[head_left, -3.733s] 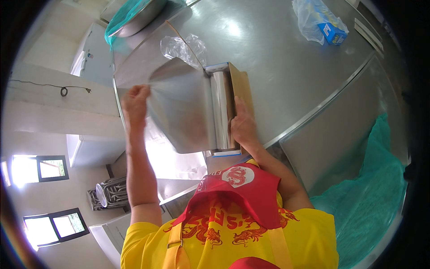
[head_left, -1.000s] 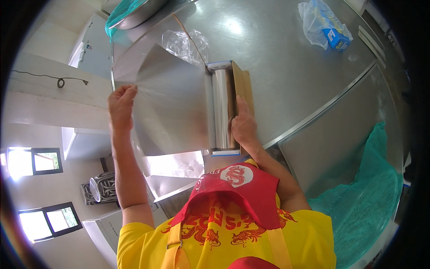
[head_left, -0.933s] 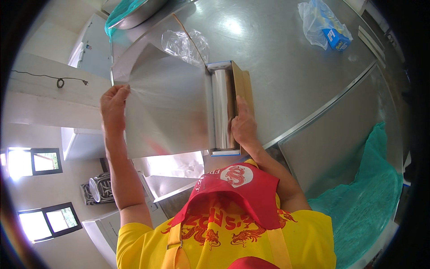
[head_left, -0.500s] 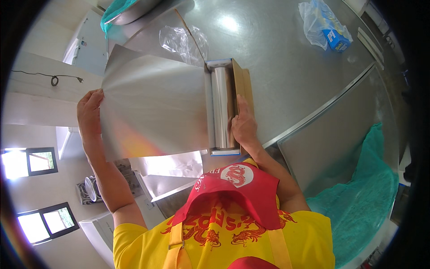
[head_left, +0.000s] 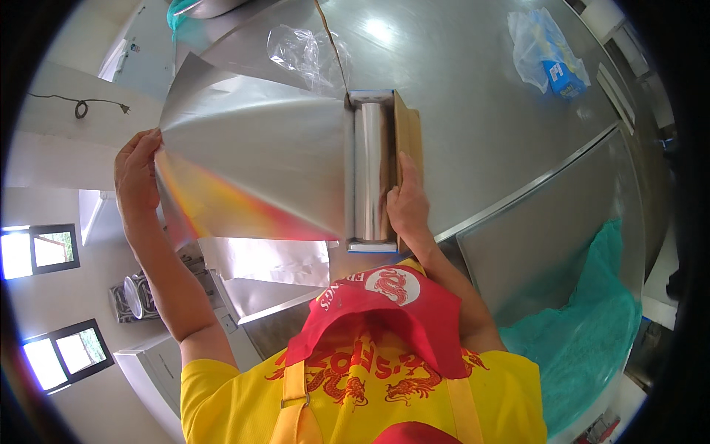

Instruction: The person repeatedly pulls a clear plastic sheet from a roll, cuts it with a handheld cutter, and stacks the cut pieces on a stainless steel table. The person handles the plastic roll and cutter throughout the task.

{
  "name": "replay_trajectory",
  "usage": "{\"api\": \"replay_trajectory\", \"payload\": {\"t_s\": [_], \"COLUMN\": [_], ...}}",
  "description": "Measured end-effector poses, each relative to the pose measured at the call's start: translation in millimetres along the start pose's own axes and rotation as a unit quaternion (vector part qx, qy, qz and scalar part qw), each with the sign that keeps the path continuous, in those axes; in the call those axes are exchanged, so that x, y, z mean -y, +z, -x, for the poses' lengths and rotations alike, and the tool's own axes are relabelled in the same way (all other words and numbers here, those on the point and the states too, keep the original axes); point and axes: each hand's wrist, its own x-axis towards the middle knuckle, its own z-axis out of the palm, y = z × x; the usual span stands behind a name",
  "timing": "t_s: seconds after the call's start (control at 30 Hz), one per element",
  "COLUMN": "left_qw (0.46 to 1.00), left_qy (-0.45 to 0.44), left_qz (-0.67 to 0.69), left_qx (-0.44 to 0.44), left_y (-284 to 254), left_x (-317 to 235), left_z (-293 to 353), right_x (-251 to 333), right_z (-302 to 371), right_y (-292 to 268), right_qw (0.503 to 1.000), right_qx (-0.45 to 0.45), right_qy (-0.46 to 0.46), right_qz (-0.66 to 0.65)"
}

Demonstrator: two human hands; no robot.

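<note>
An aluminium foil roll (head_left: pixel 372 170) lies inside an open long cardboard box (head_left: pixel 410 129) on the metal table. From the roll a wide foil sheet (head_left: pixel 259 140) stretches left, its lower part reflecting yellow and red. My left hand (head_left: pixel 138 174) pinches the sheet's far left edge between thumb and fingers, holding it off to the left. On the box's right side rests my right hand (head_left: pixel 409 203), index finger pointing along the flap and the other fingers curled at the wall. A separate flat foil piece (head_left: pixel 270 260) lies below the sheet.
Beyond the sheet lie a crumpled clear plastic bag (head_left: pixel 299 55) and a thin brown strip (head_left: pixel 333 44). A blue box (head_left: pixel 566 78) in a plastic bag (head_left: pixel 529 55) sits at the far right. Green mesh cloth (head_left: pixel 577 333) spreads at lower right; a metal bowl (head_left: pixel 214 7) stands at far left.
My left hand has moved a little further left, drawing the foil sheet longer and tilting its lower edge up. The right hand stays on the box. The whole view has shifted slightly.
</note>
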Motion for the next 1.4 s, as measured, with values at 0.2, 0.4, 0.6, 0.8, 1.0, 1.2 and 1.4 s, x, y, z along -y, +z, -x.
{"api": "replay_trajectory", "payload": {"t_s": [0.2,0.4,0.6,0.8,1.0,1.2,1.4], "left_qw": [1.0,0.999,0.984,0.899,0.869,0.784,0.91], "left_qy": [-0.004,-0.033,-0.146,-0.235,-0.173,-0.124,0.207], "left_qz": [0.029,0.01,-0.061,-0.302,-0.406,-0.56,-0.335], "left_qx": [-0.012,-0.038,-0.086,-0.213,-0.225,-0.236,-0.129], "left_y": [-3.3,-62.0,-106.5,-136.2,-108.0,-93.8,67.5], "left_x": [9.3,96.5,258.6,354.1,329.2,333.0,270.3], "left_z": [-0.9,-35.3,-41.5,23.6,55.5,67.1,74.4], "right_x": [7.3,2.8,4.3,11.9,7.6,2.6,8.5], "right_z": [-0.2,1.7,-1.8,-2.4,-3.7,-4.9,-4.6], "right_y": [-3.1,-0.1,1.2,1.0,1.4,4.1,3.1], "right_qw": [0.996,0.997,0.999,0.997,0.996,0.998,0.998], "right_qx": [0.042,0.04,0.049,0.072,0.069,0.051,0.061], "right_qy": [0.076,0.064,0.01,0.026,0.048,-0.009,0.004], "right_qz": [-0.013,0.002,0.005,0.011,0.002,0.029,0.012]}}
